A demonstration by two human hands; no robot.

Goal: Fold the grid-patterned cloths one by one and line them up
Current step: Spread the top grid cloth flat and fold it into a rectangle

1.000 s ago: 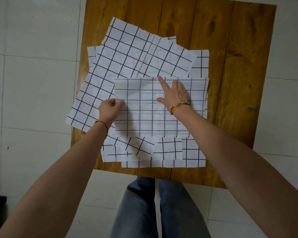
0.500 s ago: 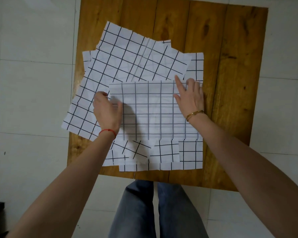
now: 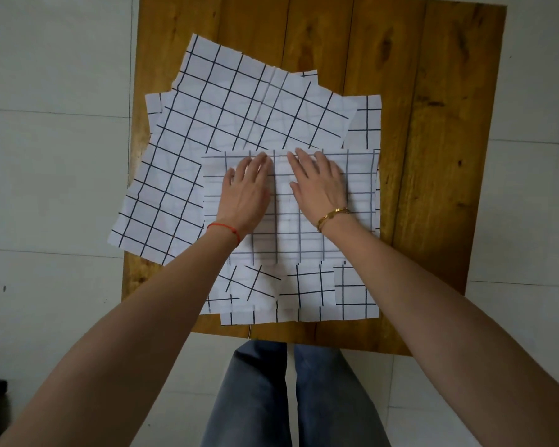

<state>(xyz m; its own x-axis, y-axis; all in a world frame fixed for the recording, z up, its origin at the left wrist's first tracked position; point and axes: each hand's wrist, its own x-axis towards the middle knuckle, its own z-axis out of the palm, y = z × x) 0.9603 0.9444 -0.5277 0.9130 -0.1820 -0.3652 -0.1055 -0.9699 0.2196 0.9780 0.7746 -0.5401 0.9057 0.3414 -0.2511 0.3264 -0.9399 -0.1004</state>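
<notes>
Pale floor tiles (image 3: 52, 175) are surrounding a wooden surface (image 3: 433, 156) seen from above, and a pile of white cloths with black grid lines is lying spread across its left and middle. A folded cloth (image 3: 359, 188), its grid showing faintly grey, is sitting on top of the pile near the middle of the surface, with its far edge running straight from left to right. Both hands are resting flat on this cloth, side by side and close together but not touching. The left hand (image 3: 247, 191) is pressing down with its fingers (image 3: 255, 166) straight and held together, reaching the far edge. The right hand (image 3: 320, 185) is lying the same way, fingers straight and slightly spread. A red string (image 3: 225, 229) is circling the left wrist and a gold bracelet (image 3: 331, 216) the right. Beneath the folded cloth, a large unfolded cloth (image 3: 239, 101) is lying tilted toward the far left, hanging past the left edge of the surface, and other cloths (image 3: 304, 291) are sticking out at the near side. Grey trouser legs (image 3: 291, 398) are showing below the near edge.
</notes>
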